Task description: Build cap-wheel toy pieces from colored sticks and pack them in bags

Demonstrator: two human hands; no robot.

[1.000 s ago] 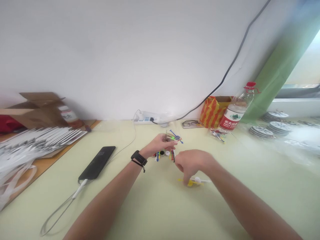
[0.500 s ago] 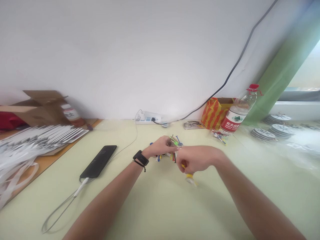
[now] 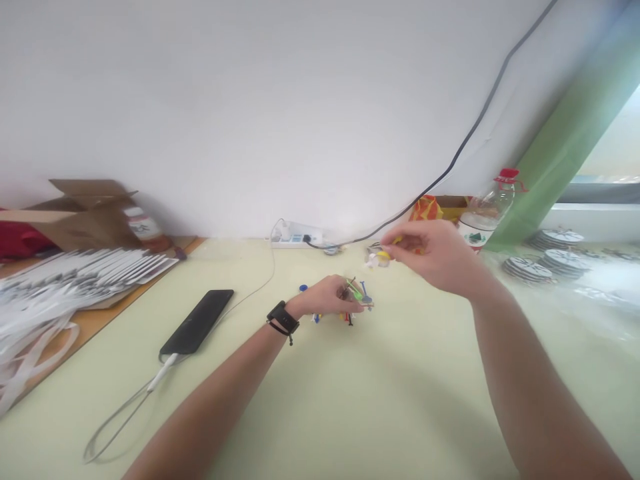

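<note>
My left hand (image 3: 327, 295), with a black watch on its wrist, is closed low over the table around a cluster of small coloured plastic pieces. Green, blue and dark stick-like pieces (image 3: 356, 291) jut out past its fingers, and red, black and blue ends show below it. What lies under the palm is hidden. Higher and to the right, my right hand (image 3: 435, 257) pinches a small yellow-and-white piece (image 3: 383, 257) between thumb and fingertips, clear of the table. Its exact kind is too small to make out.
A black phone (image 3: 197, 322) on a white cable lies at left. Behind stands a power strip (image 3: 295, 239). A large water bottle (image 3: 493, 207), a striped bag (image 3: 425, 208) and stacked discs (image 3: 530, 268) are at right; flat white items (image 3: 110, 270) and a cardboard box (image 3: 90, 217) at left.
My right hand has moved up and away from my left hand, carrying the yellow-and-white piece with it. The left hand has stayed nearly in place over the coloured pieces.
</note>
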